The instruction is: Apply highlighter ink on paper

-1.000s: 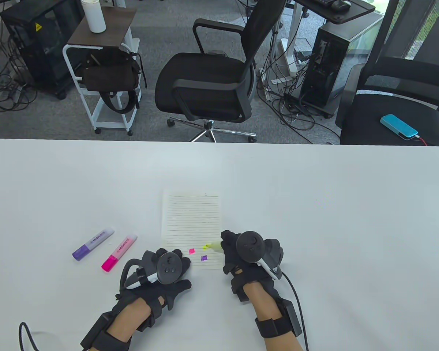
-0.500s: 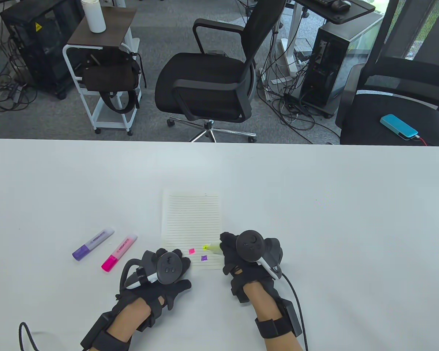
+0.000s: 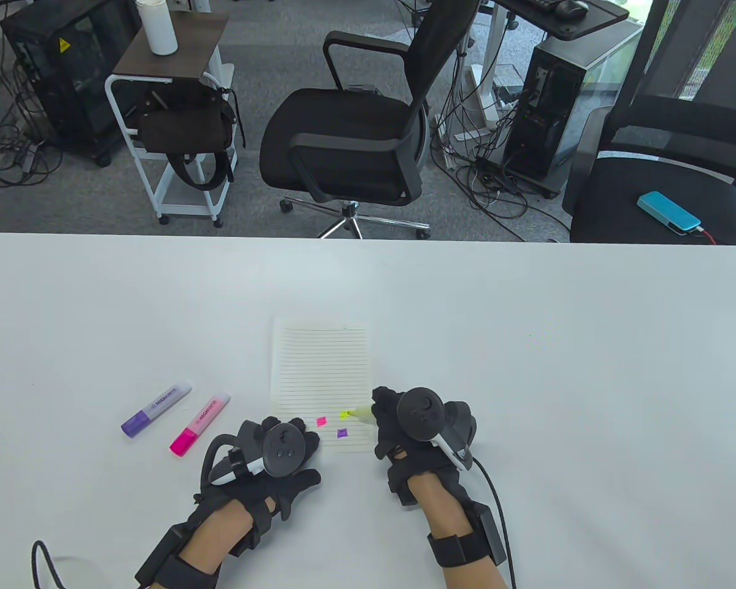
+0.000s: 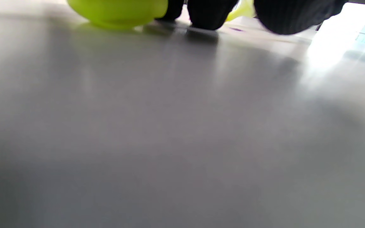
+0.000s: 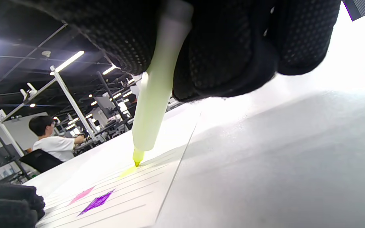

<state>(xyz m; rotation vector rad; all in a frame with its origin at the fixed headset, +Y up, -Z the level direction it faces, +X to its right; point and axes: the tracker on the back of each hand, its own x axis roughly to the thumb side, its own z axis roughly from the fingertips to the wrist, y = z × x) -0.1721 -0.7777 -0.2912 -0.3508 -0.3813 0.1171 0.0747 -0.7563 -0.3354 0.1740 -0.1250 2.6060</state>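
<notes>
A lined paper sheet (image 3: pixel 319 368) lies on the white table (image 3: pixel 527 343). My right hand (image 3: pixel 381 410) grips a yellow highlighter (image 3: pixel 360 414), uncapped, its tip down on a yellow mark (image 3: pixel 344 415) near the sheet's bottom edge. The right wrist view shows the highlighter (image 5: pixel 154 104) slanting down to the yellow mark (image 5: pixel 127 172), with a pink mark (image 5: pixel 81 195) and a purple mark (image 5: pixel 97 201) close by. My left hand (image 3: pixel 288 429) rests on the sheet's lower left corner. A yellow-green cap (image 4: pixel 119 12) sits by its fingers (image 4: pixel 211 15); whether they grip it is hidden.
A purple highlighter (image 3: pixel 156 408) and a pink highlighter (image 3: pixel 199 423), both capped, lie on the table left of the sheet. Office chairs, a cart and computer towers stand beyond the table's far edge.
My right hand shifted a little left and back, the highlighter tip staying on the yellow mark. The left hand has not moved.
</notes>
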